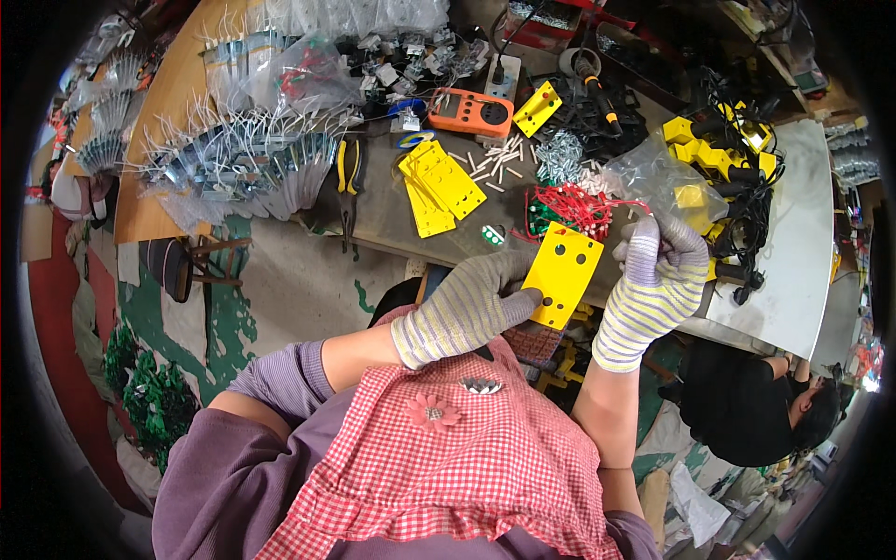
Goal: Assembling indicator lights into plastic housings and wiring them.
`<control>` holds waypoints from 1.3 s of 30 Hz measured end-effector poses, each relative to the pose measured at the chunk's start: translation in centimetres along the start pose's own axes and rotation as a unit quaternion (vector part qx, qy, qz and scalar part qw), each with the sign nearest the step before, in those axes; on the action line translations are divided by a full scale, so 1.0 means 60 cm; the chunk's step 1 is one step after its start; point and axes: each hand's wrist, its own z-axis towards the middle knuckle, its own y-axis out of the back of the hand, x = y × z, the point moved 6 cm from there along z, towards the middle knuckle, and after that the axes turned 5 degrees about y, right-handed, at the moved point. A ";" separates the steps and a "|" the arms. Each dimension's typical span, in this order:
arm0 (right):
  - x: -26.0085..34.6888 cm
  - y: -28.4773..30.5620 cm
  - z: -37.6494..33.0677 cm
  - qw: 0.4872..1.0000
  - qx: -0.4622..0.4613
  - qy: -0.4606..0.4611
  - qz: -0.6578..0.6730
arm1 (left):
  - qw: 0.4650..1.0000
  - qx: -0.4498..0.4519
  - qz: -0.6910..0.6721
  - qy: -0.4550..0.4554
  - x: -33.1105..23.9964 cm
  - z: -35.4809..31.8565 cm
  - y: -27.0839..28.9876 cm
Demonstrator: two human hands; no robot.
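Observation:
My gloved left hand (476, 303) grips a flat yellow plate (564, 271) with several round dark holes, its thumb on the lower left edge. The plate is tilted up above the table's front edge. To its right, my gloved right hand (658, 280) has its fingertips pinched on a thin red wire (637, 203). Just beyond the plate lies a tangled heap of red wires (574, 207), with green ones beside it. More yellow plates (443, 185) are stacked loosely farther left. A small green-and-white piece (492, 235) sits between that stack and my left hand.
Black-and-yellow pliers (349, 177) lie left of the plates, near bundled metal strips with wires (252, 159). An orange multimeter (471, 113), white pegs (499, 161), screws (560, 154) and a soldering iron (597, 93) are behind. Yellow housings with black cables (737, 168) crowd the right. Another person (747, 401) is at lower right.

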 end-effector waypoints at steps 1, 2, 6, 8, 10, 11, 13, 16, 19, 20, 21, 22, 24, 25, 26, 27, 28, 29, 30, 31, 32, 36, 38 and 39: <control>0.002 0.000 -0.003 0.999 0.001 0.025 -0.021 | 1.000 0.004 -0.017 -0.006 0.003 0.001 -0.003; 0.003 0.001 -0.006 0.998 0.002 0.050 -0.043 | 1.000 0.005 -0.016 -0.007 0.002 0.001 -0.004; -0.007 0.018 -0.021 0.999 -0.005 0.040 -0.010 | 0.996 0.009 -0.092 0.015 0.018 0.009 -0.005; 0.001 0.020 -0.017 0.999 -0.011 0.048 -0.006 | 0.989 0.011 -0.143 0.022 0.020 0.009 -0.003; -0.005 0.016 -0.013 0.998 0.014 -0.035 0.045 | 0.980 0.015 -0.191 0.058 0.022 0.008 -0.003; -0.015 0.012 -0.010 0.995 0.021 -0.083 0.056 | 0.980 0.014 -0.191 0.057 0.024 0.009 -0.003; -0.026 0.014 -0.006 0.988 0.028 -0.128 0.082 | 0.995 -0.015 -0.098 0.034 0.023 0.012 0.004; -0.048 0.015 -0.003 0.977 0.037 -0.176 0.112 | 0.998 -0.057 0.020 -0.010 0.013 0.009 0.009; -0.050 0.016 0.004 0.982 0.030 -0.177 0.064 | 0.996 -0.079 0.031 -0.040 0.005 0.005 0.007; -0.051 0.014 0.004 0.982 0.029 -0.178 0.063 | 0.996 -0.079 0.031 -0.039 0.006 0.005 0.005; -0.048 0.012 0.005 0.983 0.026 -0.171 0.067 | 0.995 -0.078 0.037 -0.051 0.004 0.004 0.005; -0.046 0.010 0.006 0.984 0.024 -0.165 0.069 | 0.994 -0.078 0.042 -0.062 0.002 0.004 0.004; -0.047 0.009 0.006 0.985 0.021 -0.162 0.062 | 0.993 -0.078 0.042 -0.073 0.004 0.004 0.001; -0.048 0.010 0.006 0.985 0.018 -0.160 0.056 | 0.992 -0.079 0.043 -0.084 0.004 0.004 -0.001; -0.048 0.009 0.007 0.985 0.018 -0.160 0.056 | 0.992 -0.079 0.043 -0.084 0.004 0.005 -0.002; -0.047 0.009 0.007 0.987 0.017 -0.154 0.048 | 0.992 -0.080 0.038 -0.085 0.005 0.005 -0.002; -0.046 0.010 0.007 0.988 0.015 -0.149 0.041 | 0.993 -0.080 0.033 -0.086 0.005 0.005 -0.003; -0.046 0.009 0.006 0.988 0.016 -0.148 0.041 | 0.993 -0.081 0.032 -0.086 0.004 0.006 -0.002; -0.047 0.010 0.005 0.990 0.012 -0.139 0.036 | 0.993 -0.082 0.037 -0.075 0.004 0.006 -0.002; -0.046 0.012 0.004 0.991 0.007 -0.130 0.032 | 0.994 -0.084 0.042 -0.064 0.004 0.007 -0.001; -0.045 0.010 0.000 0.991 0.007 -0.130 0.031 | 0.994 -0.084 0.041 -0.064 -0.002 0.006 0.001; -0.011 0.001 -0.020 0.987 0.024 0.120 -0.104 | 0.995 -0.051 -0.060 0.052 0.024 0.013 -0.002; 0.008 -0.013 -0.035 0.954 0.103 0.221 -0.177 | 0.992 -0.054 -0.099 0.062 0.043 0.018 -0.003; 0.020 -0.027 -0.040 0.927 0.168 0.244 -0.228 | 0.992 -0.059 -0.105 0.031 0.046 0.021 -0.002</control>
